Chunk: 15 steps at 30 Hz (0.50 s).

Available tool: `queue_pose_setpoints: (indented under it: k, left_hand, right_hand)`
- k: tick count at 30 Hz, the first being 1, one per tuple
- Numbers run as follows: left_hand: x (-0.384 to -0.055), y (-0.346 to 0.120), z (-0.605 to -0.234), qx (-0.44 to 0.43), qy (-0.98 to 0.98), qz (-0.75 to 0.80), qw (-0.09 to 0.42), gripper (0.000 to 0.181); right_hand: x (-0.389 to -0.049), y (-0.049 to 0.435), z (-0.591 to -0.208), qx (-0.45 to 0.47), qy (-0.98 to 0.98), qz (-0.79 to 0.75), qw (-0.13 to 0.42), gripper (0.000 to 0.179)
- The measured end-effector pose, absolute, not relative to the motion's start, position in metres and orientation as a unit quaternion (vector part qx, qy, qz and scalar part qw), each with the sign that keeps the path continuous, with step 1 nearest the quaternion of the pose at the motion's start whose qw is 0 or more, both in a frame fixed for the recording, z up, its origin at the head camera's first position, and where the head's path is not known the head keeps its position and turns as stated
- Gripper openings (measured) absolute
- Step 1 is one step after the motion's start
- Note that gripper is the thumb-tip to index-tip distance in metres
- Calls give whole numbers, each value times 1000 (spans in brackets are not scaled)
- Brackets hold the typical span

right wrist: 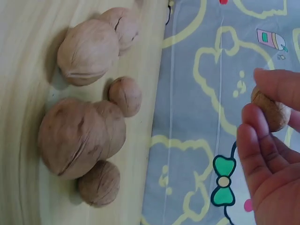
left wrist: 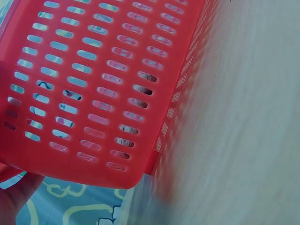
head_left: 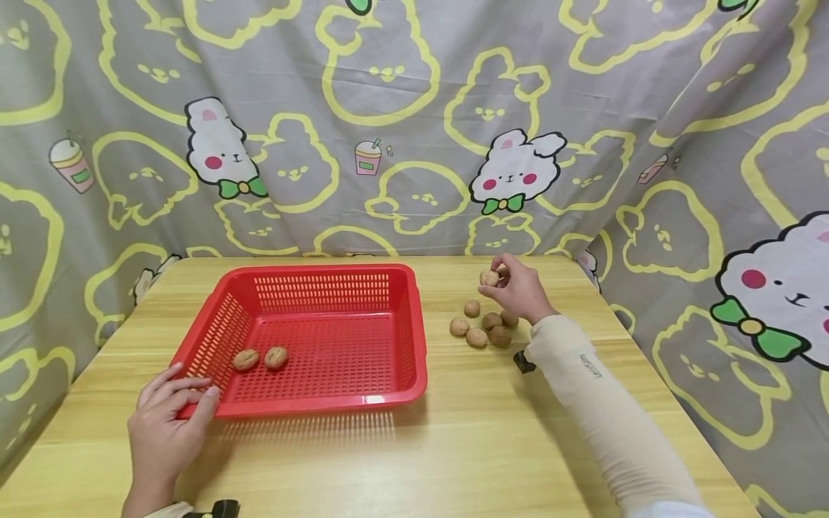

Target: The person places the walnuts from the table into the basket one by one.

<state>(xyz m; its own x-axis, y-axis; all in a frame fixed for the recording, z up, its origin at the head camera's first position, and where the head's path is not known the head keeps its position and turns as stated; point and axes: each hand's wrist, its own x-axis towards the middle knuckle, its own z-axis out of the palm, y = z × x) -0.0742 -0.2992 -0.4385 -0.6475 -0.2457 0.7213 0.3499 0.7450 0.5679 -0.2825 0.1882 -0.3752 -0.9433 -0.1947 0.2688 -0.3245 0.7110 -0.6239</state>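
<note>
My left hand grips the near left corner of a red plastic basket, its fingers over the rim. Two walnuts, one on the left and one on the right, lie inside the basket near that side. Between thumb and fingers, my right hand pinches a walnut above the far right of the table; the right wrist view shows this held walnut too. Several loose walnuts sit grouped on the table just below that hand. In the left wrist view the basket's slotted wall hides most of the left hand.
The light wooden table carries the basket at left and the loose walnuts at right. A grey curtain with yellow outlined figures hangs behind the table and along its sides.
</note>
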Motion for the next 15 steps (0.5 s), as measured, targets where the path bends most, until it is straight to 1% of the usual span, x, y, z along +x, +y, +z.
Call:
queue_pose_setpoints:
  k: [15]
  left_hand:
    - [-73,-296,-437,-17,-840,-348,415,22]
  right_hand:
    - [-289,149,-358,195,-887,402,117,36]
